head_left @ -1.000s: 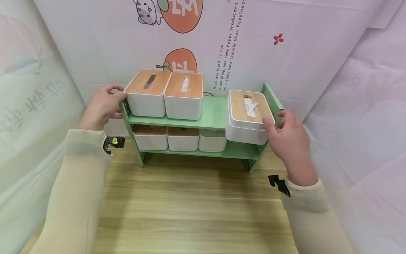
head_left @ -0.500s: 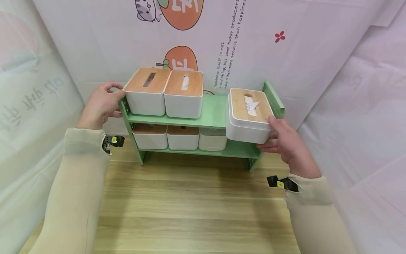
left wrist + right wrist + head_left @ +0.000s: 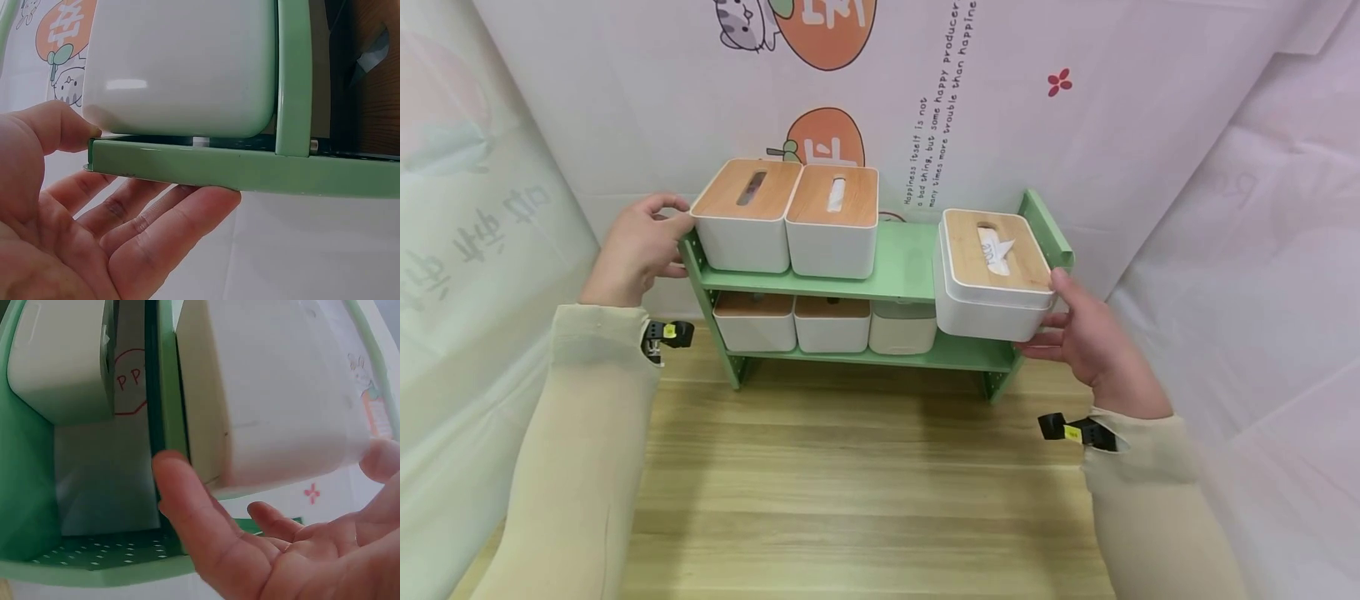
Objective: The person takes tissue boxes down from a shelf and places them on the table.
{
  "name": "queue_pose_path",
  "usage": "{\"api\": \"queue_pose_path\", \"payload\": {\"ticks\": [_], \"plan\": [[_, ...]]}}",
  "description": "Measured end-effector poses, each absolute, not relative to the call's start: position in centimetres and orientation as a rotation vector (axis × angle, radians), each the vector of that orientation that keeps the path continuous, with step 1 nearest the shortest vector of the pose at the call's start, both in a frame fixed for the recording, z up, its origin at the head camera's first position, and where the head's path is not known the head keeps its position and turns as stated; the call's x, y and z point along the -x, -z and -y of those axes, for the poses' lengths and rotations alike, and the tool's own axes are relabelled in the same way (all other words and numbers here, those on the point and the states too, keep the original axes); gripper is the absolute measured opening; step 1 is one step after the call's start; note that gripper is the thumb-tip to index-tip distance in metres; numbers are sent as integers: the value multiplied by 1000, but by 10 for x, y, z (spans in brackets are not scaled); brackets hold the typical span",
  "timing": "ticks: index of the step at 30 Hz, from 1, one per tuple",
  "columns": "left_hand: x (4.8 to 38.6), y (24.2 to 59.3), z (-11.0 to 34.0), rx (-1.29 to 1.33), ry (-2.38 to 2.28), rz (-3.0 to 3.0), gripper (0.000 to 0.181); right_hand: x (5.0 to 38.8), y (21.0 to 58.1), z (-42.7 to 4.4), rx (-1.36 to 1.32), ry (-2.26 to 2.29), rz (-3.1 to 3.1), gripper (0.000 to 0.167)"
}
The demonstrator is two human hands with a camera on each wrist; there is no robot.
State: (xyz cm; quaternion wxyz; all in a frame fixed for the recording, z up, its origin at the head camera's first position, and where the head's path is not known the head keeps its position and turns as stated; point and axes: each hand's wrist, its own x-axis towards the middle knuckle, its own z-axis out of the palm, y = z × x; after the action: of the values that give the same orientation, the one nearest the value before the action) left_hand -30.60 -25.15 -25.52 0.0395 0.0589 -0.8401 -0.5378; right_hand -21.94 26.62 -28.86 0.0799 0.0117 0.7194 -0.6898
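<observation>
A white tissue box [image 3: 987,317] with a light wooden lid and a tissue poking out sits at the right end of the green shelf rack's [image 3: 910,265] upper board, its front overhanging the edge. My right hand [image 3: 1101,354] holds it by the right front corner, thumb near the lid's rim and fingers lower down. In the right wrist view, the thumb [image 3: 380,461] meets the box's side. My left hand [image 3: 638,250] grips the rack's left side panel; the left wrist view shows the thumb and fingers on opposite faces of the green panel [image 3: 187,164].
Two wooden-lidded white boxes [image 3: 741,246] [image 3: 832,252] stand together on the upper board's left. Below are two similar boxes [image 3: 755,333] [image 3: 832,335] and a cream box [image 3: 902,335]. Wood-grain floor [image 3: 850,483] lies in front; printed white sheeting [image 3: 1000,125] hangs behind.
My right hand has lowered from beside the rack's right panel to the tissue box's corner, its fingers now reaching under. The box's front has shifted slightly to the right. My left hand stays put.
</observation>
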Motion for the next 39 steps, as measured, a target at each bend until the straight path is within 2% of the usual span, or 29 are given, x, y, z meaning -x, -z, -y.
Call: {"api": "queue_pose_path", "payload": {"ticks": [8, 14, 25, 33, 39], "plan": [[306, 255, 251, -185, 1667, 2569, 36, 226, 292, -275, -29, 2238, -1857, 62], [307, 255, 250, -194, 1659, 2584, 37, 224, 291, -282, -14, 2208, -1833, 61], [307, 254, 251, -212, 1643, 2606, 37, 233, 284, -288, -31, 2154, -1831, 43], [309, 250, 251, -217, 1650, 2612, 35, 230, 286, -287, -52, 2182, -1842, 42], [307, 252, 252, -226, 1650, 2610, 37, 224, 290, -286, 47, 2206, -1855, 37]]}}
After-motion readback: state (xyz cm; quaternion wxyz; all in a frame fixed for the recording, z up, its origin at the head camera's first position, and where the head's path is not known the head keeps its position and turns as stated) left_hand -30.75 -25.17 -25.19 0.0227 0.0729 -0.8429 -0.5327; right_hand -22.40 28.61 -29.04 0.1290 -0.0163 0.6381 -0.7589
